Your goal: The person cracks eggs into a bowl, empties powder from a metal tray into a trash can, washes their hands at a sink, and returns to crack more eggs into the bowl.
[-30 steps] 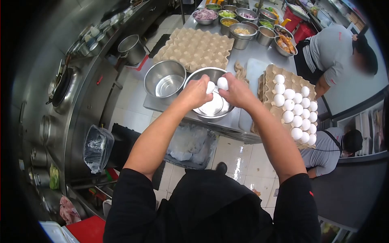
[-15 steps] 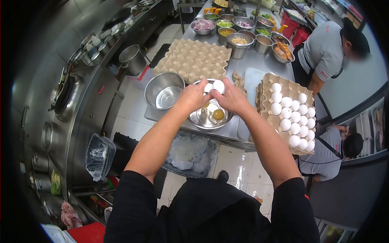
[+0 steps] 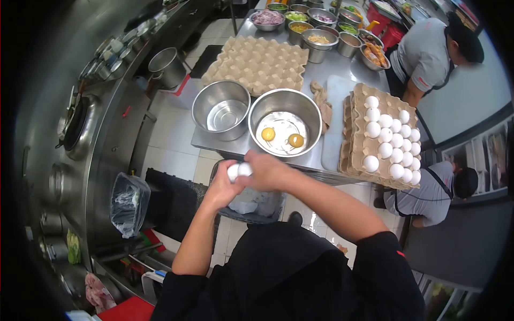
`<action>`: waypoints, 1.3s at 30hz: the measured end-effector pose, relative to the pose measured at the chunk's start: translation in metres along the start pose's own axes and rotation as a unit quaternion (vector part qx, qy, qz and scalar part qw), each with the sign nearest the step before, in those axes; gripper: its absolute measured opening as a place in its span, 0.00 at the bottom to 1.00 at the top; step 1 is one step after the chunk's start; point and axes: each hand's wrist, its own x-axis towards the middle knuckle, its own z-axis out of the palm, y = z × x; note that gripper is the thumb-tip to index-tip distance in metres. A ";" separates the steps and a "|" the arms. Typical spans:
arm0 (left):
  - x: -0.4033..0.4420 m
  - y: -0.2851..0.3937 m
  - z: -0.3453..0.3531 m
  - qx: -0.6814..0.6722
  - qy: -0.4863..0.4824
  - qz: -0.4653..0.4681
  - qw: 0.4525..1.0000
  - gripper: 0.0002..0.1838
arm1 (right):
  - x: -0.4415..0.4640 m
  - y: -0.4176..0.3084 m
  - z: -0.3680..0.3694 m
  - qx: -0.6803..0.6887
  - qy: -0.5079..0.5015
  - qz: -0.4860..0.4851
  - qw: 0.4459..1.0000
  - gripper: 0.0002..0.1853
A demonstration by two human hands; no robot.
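Note:
Both my hands are close together over a lined bin (image 3: 259,206) below the table's front edge. White eggshell (image 3: 239,171) shows between them. My left hand (image 3: 222,184) is closed around the shell, and my right hand (image 3: 266,171), blurred by motion, is closed against its right side. Beyond my hands stands a deep steel bowl (image 3: 311,109) with two yolks (image 3: 268,134) and clear egg white in the bottom. To its left is a second steel bowl (image 3: 199,109). At the right, white eggs (image 3: 396,155) sit in stacked cardboard trays (image 3: 350,142).
An empty cardboard egg tray (image 3: 257,61) lies behind the bowls. Bowls of chopped food (image 3: 267,20) crowd the table's far end. A white cutting board (image 3: 333,128) lies under the egg stack. Two people in grey shirts (image 3: 423,51) work at the right.
My hands have moved from above the egg bowl, down and toward me, to over the bin, carrying the shell. A second yolk now shows plainly in the bowl.

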 end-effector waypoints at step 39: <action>0.004 0.083 0.101 0.204 0.254 0.367 0.871 0.25 | -0.084 0.110 -0.043 0.073 0.349 -0.176 0.918 0.27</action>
